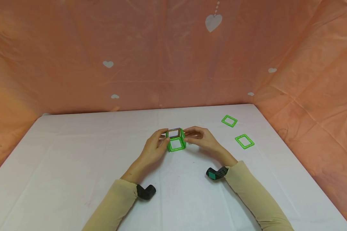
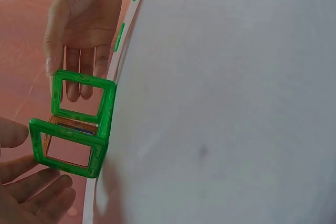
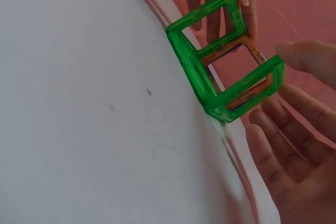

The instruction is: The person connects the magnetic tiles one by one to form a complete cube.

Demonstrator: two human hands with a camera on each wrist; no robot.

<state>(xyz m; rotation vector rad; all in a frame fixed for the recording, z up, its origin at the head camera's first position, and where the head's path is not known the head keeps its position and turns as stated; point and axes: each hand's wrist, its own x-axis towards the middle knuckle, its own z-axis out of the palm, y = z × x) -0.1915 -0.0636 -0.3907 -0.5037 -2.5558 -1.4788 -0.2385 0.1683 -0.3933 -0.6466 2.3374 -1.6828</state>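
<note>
Orange sheeting (image 1: 162, 54) with pale hearts hangs behind a white-covered bench (image 1: 75, 160). Near its middle, the person's left hand (image 1: 154, 146) and right hand (image 1: 203, 138) each pinch one side wall, thumb against fingers, of a small open-topped box (image 1: 177, 149) of see-through plastic square frames: green base, two upright green sides, and an orange back panel (image 3: 256, 50) with a dark bluish edge. Two loose green square plastic frames (image 1: 226, 124) lie flat, apart, to the right.
</note>
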